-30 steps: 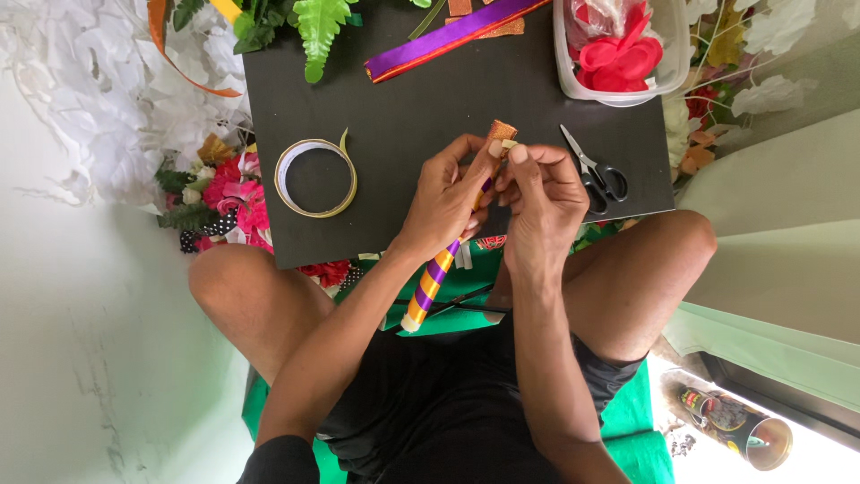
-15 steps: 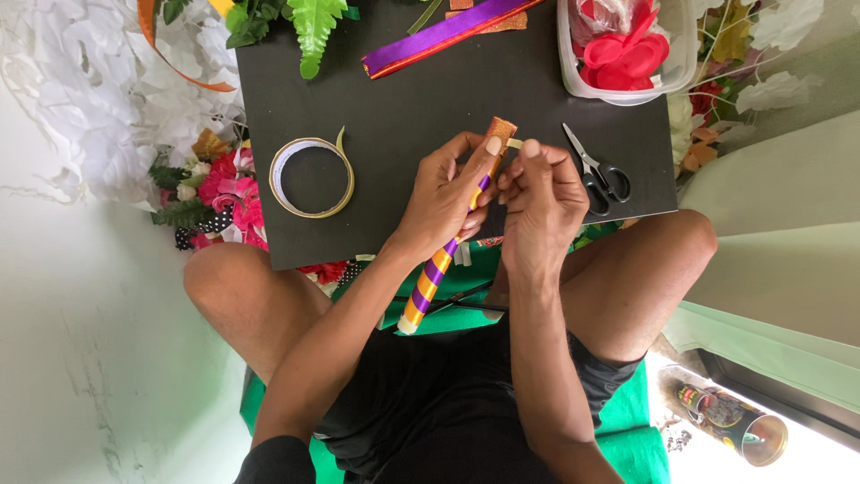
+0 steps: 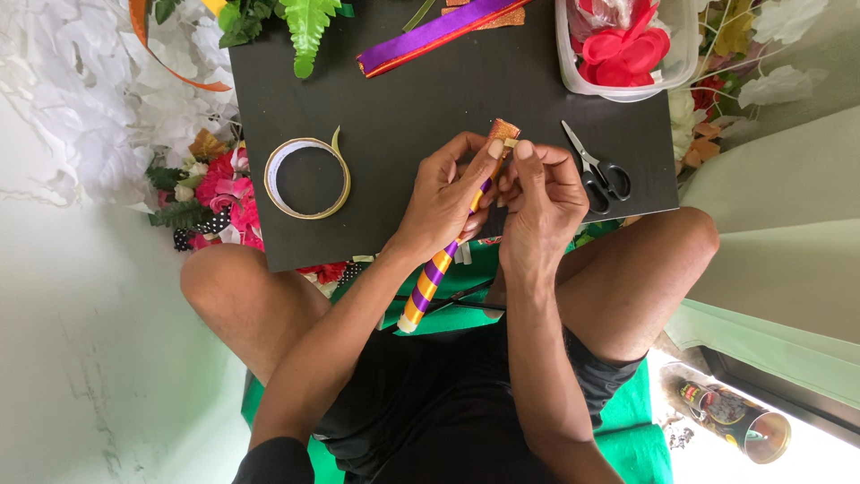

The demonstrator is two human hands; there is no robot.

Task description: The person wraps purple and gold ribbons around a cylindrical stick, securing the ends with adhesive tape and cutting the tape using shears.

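Observation:
I hold a stick (image 3: 432, 280) wrapped in spiralling purple and orange ribbon over a black board (image 3: 403, 108). My left hand (image 3: 445, 195) grips the stick's middle. My right hand (image 3: 540, 199) pinches the stick's upper end, where a small pale piece, perhaps tape, sits by an orange glittery tip (image 3: 503, 131). The stick's lower end points toward my lap.
A roll of clear tape (image 3: 307, 177) lies left of my hands on the board, black-handled scissors (image 3: 597, 170) to the right. Purple and orange ribbon (image 3: 430, 36) and a tub (image 3: 667, 72) of red petals sit at the far edge. Artificial flowers (image 3: 219, 193) and leaves (image 3: 305, 27) surround the board.
Both hands have stayed on the stick; my fingers have shifted slightly at its upper end and cover more of the orange tip.

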